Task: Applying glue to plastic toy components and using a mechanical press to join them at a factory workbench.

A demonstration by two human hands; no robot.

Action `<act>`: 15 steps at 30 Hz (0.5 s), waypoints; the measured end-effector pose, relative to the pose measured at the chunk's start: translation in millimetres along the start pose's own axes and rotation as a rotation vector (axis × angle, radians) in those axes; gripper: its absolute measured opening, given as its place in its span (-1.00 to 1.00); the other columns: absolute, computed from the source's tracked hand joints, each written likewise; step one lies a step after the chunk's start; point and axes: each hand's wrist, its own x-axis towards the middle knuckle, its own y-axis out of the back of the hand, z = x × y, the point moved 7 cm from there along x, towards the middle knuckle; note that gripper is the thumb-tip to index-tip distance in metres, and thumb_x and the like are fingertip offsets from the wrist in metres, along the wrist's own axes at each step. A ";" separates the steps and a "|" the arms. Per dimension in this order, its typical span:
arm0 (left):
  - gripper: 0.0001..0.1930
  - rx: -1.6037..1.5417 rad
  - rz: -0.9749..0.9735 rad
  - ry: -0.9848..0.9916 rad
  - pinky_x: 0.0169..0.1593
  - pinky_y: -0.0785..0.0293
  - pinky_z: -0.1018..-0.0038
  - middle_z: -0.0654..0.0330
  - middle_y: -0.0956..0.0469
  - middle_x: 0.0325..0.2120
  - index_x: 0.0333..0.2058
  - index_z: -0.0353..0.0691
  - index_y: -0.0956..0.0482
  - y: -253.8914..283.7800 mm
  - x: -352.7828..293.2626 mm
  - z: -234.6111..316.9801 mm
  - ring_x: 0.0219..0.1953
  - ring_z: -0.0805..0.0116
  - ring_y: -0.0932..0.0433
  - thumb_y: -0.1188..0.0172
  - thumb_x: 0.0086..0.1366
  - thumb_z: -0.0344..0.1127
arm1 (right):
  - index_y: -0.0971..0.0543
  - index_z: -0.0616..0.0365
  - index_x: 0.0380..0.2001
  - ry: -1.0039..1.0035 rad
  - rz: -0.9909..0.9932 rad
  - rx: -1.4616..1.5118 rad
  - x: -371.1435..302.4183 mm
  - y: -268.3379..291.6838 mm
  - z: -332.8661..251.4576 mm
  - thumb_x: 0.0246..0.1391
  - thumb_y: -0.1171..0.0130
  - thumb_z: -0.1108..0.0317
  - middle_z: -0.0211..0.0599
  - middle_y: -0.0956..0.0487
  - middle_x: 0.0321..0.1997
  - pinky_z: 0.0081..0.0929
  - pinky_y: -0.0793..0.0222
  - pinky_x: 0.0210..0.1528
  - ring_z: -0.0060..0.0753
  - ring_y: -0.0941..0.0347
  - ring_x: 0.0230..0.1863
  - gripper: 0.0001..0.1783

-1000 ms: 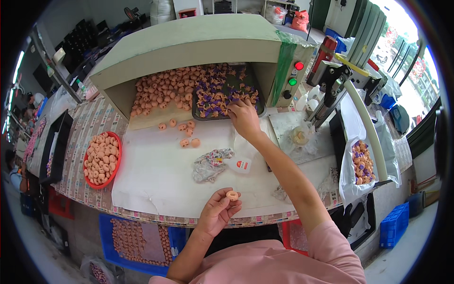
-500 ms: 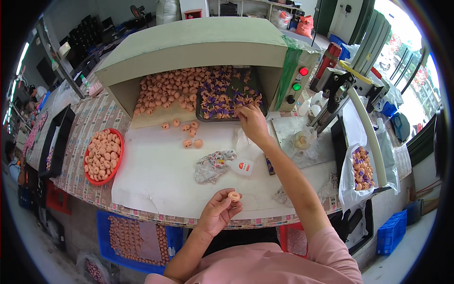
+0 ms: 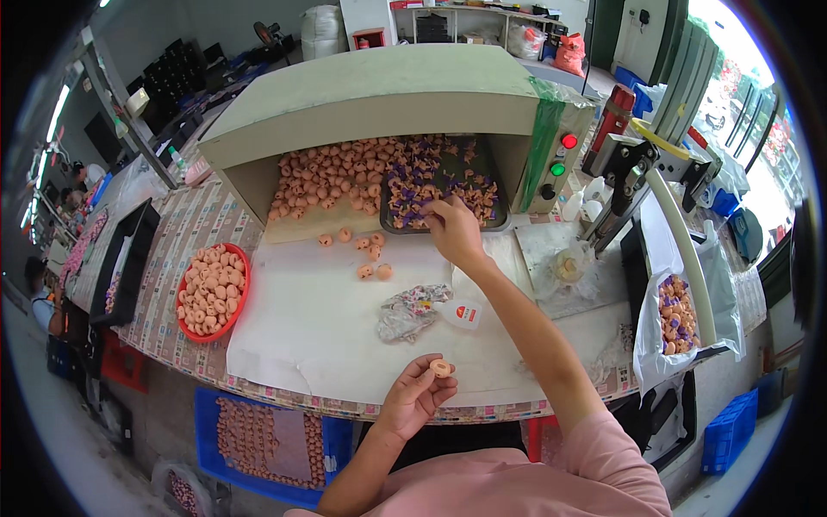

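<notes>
Near the table's front edge, my left hand [image 3: 412, 401] pinches a small peach doll head [image 3: 440, 369], its ring-shaped opening facing up. My right hand [image 3: 457, 234] reaches over the front rim of a dark tray [image 3: 448, 228]. Its fingers are bent together among small peach-and-purple doll bodies [image 3: 480, 200]; whether a piece is between them is hidden. Left of the tray, under the hood of a pale box-shaped machine [image 3: 370, 90], lies a heap of doll heads [image 3: 323, 177] with dark facial marks. Several loose heads [image 3: 365, 271] lie on the white sheet [image 3: 293, 319].
A red basket [image 3: 244, 297] of peach heads stands at the left. A crumpled plastic bag [image 3: 407, 315] and a white bottle [image 3: 461, 314] lie mid-table. On the right are a metal press [image 3: 624, 172] and a lined bin [image 3: 644, 345] of peach-and-purple pieces. A blue crate [image 3: 207, 431] sits below the table.
My right hand has shifted left along the tray's front. The left hand keeps its hold on the doll head. The whole view has shifted slightly.
</notes>
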 end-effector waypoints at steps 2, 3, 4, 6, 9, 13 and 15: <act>-0.70 -0.027 -0.012 0.000 0.02 -0.53 0.43 0.09 -0.53 -0.11 0.04 -0.22 -0.36 2.3 0.9 5.7 -0.13 0.33 -0.58 -0.05 0.35 -0.38 | -0.60 0.17 -0.26 -0.137 -0.153 0.280 -24.3 11.6 1.0 0.02 -0.19 0.43 -0.26 -0.60 -0.34 -0.44 -0.42 -0.31 -0.34 -0.51 -0.40 -0.82; -0.70 -0.038 -0.009 -0.002 0.02 -0.53 0.43 0.09 -0.53 -0.11 0.04 -0.22 -0.36 3.0 3.3 9.2 -0.13 0.33 -0.58 -0.05 0.35 -0.38 | -0.59 0.20 -0.22 -0.269 -0.292 0.563 -37.8 13.0 -2.1 0.06 -0.19 0.42 -0.34 -0.60 -0.33 -0.55 -0.40 -0.34 -0.52 -0.49 -0.41 -0.80; -0.69 -0.041 0.009 -0.007 0.01 -0.54 0.43 0.08 -0.52 -0.11 0.05 -0.23 -0.35 7.0 4.6 11.5 -0.13 0.32 -0.58 -0.05 0.35 -0.37 | -0.59 0.24 -0.20 -0.369 -0.341 0.569 -53.0 27.3 -16.7 0.07 -0.19 0.43 -0.39 -0.59 -0.33 -0.62 -0.39 -0.33 -0.61 -0.47 -0.39 -0.79; -0.67 -0.057 0.035 -0.001 0.01 -0.55 0.42 0.07 -0.51 -0.10 0.06 -0.23 -0.35 13.7 6.3 10.6 -0.14 0.31 -0.58 -0.06 0.34 -0.36 | -0.58 0.26 -0.17 -0.479 -0.415 0.579 -93.2 50.2 -35.6 0.07 -0.19 0.46 -0.42 -0.58 -0.31 -0.69 -0.38 -0.29 -0.68 -0.46 -0.35 -0.77; -0.64 -0.032 0.045 -0.006 0.00 -0.55 0.45 0.11 -0.53 -0.13 0.08 -0.25 -0.34 19.3 11.5 7.5 -0.16 0.35 -0.58 -0.08 0.34 -0.35 | -0.58 0.24 -0.16 -0.419 -0.433 0.534 -144.1 66.8 -45.3 0.03 -0.22 0.50 -0.38 -0.59 -0.28 -0.67 -0.41 -0.25 -0.64 -0.49 -0.33 -0.74; -0.61 0.040 0.009 0.000 -0.04 -0.55 0.51 0.20 -0.54 -0.18 0.11 -0.27 -0.34 20.6 14.8 6.8 -0.19 0.45 -0.57 -0.08 0.34 -0.31 | -0.58 0.21 -0.14 -0.279 -0.382 0.456 -171.5 76.0 -60.2 -0.03 -0.27 0.53 -0.28 -0.59 -0.24 -0.60 -0.44 -0.25 -0.53 -0.53 -0.31 -0.69; -0.61 0.084 0.015 0.011 -0.05 -0.55 0.52 0.20 -0.55 -0.19 0.09 -0.27 -0.37 20.1 13.4 4.8 -0.20 0.46 -0.57 -0.10 0.33 -0.30 | -0.60 0.19 -0.17 -0.265 -0.367 0.445 -174.9 74.5 -62.7 -0.06 -0.29 0.54 -0.24 -0.60 -0.25 -0.56 -0.46 -0.25 -0.45 -0.54 -0.32 -0.69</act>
